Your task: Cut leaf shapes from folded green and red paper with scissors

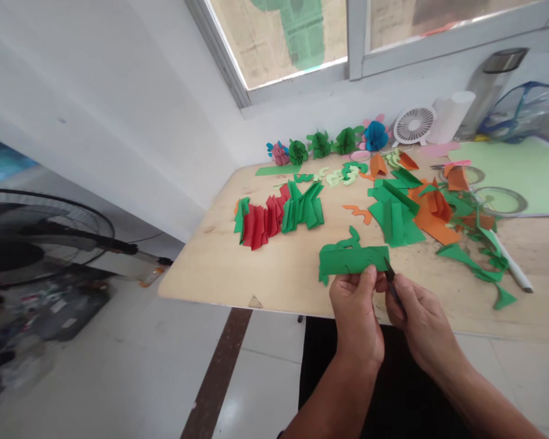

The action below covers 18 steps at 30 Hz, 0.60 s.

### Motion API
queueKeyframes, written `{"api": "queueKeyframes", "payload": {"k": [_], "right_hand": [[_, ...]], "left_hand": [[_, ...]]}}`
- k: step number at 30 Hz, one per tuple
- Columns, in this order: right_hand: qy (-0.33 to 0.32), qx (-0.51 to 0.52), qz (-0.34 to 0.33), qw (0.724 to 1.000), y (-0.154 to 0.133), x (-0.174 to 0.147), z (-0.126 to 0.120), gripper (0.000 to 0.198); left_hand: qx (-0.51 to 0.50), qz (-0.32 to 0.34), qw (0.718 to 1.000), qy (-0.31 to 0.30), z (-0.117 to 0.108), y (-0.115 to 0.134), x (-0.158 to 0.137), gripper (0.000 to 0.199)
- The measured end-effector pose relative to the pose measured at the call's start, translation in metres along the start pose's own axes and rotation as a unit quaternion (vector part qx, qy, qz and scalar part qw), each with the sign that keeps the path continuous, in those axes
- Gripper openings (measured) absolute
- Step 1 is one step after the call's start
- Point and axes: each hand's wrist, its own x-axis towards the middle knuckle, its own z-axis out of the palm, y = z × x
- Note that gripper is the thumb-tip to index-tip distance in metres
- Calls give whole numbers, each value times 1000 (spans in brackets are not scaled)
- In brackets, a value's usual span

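Pinching the green strip [348, 261] by its lower edge, the left hand [357, 305] holds it just right of and below the centre of the frame. The right hand [414, 302], close beside it, is closed around the scissors [392, 285], whose blades are at the strip's right end; whether the blades are parted cannot be told.

Behind the strip, partly covered by it, a green cutout [343, 243] shows over the tabletop [196, 268]. Near the centre of the frame, red folds [256, 225] stand in a row, with green folds [304, 210] at their right end. Right of centre, green sheets [396, 216] lie against orange pieces [432, 216]. Farther right are green scraps [504, 297] and a slanting white pen [512, 263]. Along the wall, in the upper middle, sit a pink paper figure [280, 155], three green ones and a blue figure [376, 136], with a small fan [415, 126] to their right.
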Motion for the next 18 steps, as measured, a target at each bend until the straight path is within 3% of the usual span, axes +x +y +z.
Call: {"api": "queueKeyframes", "payload": {"k": [18], "right_hand": [[30,-44,6,999,2,-2,3,44]], "left_hand": [[-10,3,1000,-28,-3,3,-5,13]]}}
